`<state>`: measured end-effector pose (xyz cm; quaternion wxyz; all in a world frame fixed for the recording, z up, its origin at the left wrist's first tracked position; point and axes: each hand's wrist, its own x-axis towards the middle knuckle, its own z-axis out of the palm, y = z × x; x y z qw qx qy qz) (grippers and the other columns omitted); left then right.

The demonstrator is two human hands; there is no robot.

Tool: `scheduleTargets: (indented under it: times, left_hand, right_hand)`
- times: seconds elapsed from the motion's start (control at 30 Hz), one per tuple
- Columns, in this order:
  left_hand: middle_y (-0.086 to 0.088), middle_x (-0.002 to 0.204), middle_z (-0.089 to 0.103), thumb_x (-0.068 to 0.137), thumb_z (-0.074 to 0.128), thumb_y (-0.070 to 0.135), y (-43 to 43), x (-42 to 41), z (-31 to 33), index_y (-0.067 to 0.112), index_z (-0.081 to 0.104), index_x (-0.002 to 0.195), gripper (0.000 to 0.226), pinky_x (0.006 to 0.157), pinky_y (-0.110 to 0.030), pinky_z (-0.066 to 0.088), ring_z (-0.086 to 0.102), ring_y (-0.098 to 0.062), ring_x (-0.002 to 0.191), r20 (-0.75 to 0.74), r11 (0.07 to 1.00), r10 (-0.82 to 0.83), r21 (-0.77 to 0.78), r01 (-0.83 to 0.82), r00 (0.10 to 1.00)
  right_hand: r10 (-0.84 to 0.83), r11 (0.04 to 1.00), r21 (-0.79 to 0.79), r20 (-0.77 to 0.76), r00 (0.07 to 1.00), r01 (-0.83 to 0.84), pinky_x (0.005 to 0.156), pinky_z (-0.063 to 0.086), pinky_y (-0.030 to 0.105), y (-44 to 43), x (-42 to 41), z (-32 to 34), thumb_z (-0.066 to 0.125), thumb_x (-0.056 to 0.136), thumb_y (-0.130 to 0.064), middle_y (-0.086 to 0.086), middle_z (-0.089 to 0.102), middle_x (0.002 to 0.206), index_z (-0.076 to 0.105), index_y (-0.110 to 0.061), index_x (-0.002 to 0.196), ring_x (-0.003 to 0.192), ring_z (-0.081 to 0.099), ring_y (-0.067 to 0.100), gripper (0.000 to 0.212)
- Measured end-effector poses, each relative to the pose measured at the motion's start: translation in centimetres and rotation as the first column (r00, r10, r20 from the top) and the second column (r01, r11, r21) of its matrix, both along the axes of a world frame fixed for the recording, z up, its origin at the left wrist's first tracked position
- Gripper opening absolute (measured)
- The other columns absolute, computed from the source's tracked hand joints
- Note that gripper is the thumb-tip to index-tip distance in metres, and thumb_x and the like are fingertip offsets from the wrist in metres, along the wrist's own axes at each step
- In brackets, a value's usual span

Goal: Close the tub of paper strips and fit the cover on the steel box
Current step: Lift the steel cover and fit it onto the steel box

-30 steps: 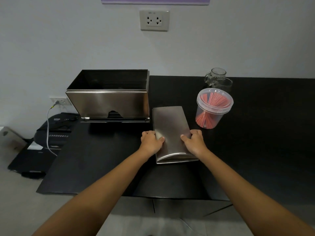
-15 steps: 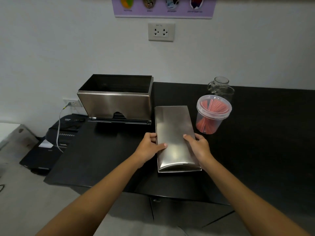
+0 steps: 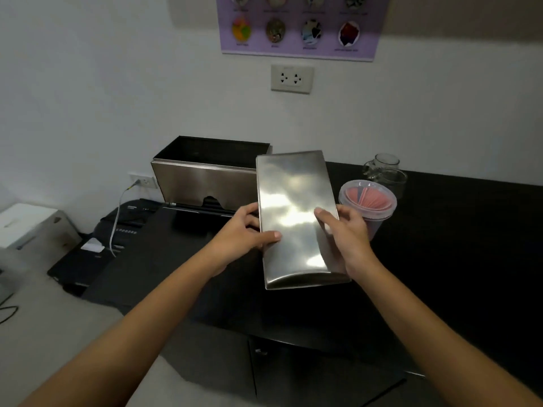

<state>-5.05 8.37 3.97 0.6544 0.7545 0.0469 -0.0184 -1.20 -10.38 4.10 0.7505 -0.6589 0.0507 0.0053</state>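
The shiny steel cover (image 3: pixel 296 212) is lifted off the black table, its far end raised and overlapping the right end of the steel box. My left hand (image 3: pixel 242 233) grips its left edge and my right hand (image 3: pixel 345 236) grips its right edge. The open-topped steel box (image 3: pixel 202 180) stands at the back left of the table against the wall. The clear tub of red paper strips (image 3: pixel 370 201) stands just right of my right hand with its lid on, partly hidden by that hand.
Two clear glass mugs (image 3: pixel 385 171) stand behind the tub near the wall. The black table (image 3: pixel 455 245) stretches to the right. Left of the table a black device (image 3: pixel 117 227) with a white cable sits lower down. A wall socket (image 3: pixel 291 78) is above.
Both hands have lifted the steel cover off the table and tilted it up toward the box. The camera view has also risen.
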Motion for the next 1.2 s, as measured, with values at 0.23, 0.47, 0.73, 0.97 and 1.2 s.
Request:
scheduleTargets:
  times: [0.23, 0.47, 0.73, 0.97, 1.2]
  left_hand:
    - [-0.006, 0.081, 0.064, 0.086, 0.061, 0.012, 3.4, 1.6, 4.6, 0.009, 0.048, 0.114, 0.031, 0.052, -0.020, 0.053, 0.064, -0.007, 0.052, 0.020, 0.967, 0.077, -0.244, -0.070, 0.997]
    - [-0.008, 0.086, 0.063, 0.088, 0.057, 0.016, 9.1, 6.3, 6.3, 0.009, 0.051, 0.110, 0.024, 0.051, -0.024, 0.056, 0.068, -0.014, 0.056, 0.000, 0.946, 0.048, -0.320, -0.046, 0.999]
    - [0.005, 0.063, 0.071, 0.090, 0.052, 0.016, 17.6, 11.1, 7.5, 0.015, 0.059, 0.086, 0.009, 0.049, -0.020, 0.056, 0.067, -0.006, 0.053, -0.062, 0.864, 0.020, -0.501, -0.048, 0.998]
    - [0.001, 0.057, 0.069, 0.086, 0.054, 0.011, 24.3, 13.6, 9.2, 0.007, 0.060, 0.080, 0.009, 0.046, -0.018, 0.053, 0.065, -0.008, 0.050, -0.125, 0.888, -0.032, -0.459, -0.029, 0.992]
    - [0.002, 0.066, 0.074, 0.059, 0.072, 0.038, 26.3, 15.3, 9.2, 0.019, 0.078, 0.063, 0.020, 0.049, -0.018, 0.053, 0.068, -0.008, 0.056, -0.183, 0.951, -0.267, -0.208, 0.228, 0.946]
  right_hand:
    - [0.200, 0.979, 0.040, -0.030, 0.979, -0.199, 0.061, 0.054, 0.026, 1.8, 3.1, 3.9, 0.072, 0.072, -0.022, 0.007, 0.072, 0.090, 0.066, -0.014, 0.098, 0.080, 0.069, 0.020, 0.027]
    - [0.253, 0.967, -0.016, -0.024, 0.967, -0.253, 0.061, 0.055, 0.025, 6.0, 7.3, 5.8, 0.077, 0.068, -0.023, 0.000, 0.075, 0.077, 0.072, -0.015, 0.086, 0.074, 0.071, 0.016, 0.020]
    - [0.431, 0.891, -0.113, -0.094, 0.898, -0.440, 0.059, 0.055, 0.028, 11.9, 9.4, 7.3, 0.080, 0.059, -0.024, 0.008, 0.075, 0.084, 0.074, -0.015, 0.088, 0.074, 0.071, 0.023, 0.031]
    - [0.458, 0.856, -0.196, -0.139, 0.878, -0.478, 0.066, 0.055, 0.023, 16.4, 11.4, 9.1, 0.079, 0.053, -0.030, 0.009, 0.072, 0.101, 0.069, -0.012, 0.102, 0.093, 0.068, 0.021, 0.053]
    - [0.543, 0.755, -0.331, -0.168, 0.823, -0.566, 0.069, 0.052, 0.015, 17.7, 12.1, 10.6, 0.077, 0.056, -0.033, 0.002, 0.073, 0.100, 0.072, -0.019, 0.098, 0.094, 0.067, 0.013, 0.045]
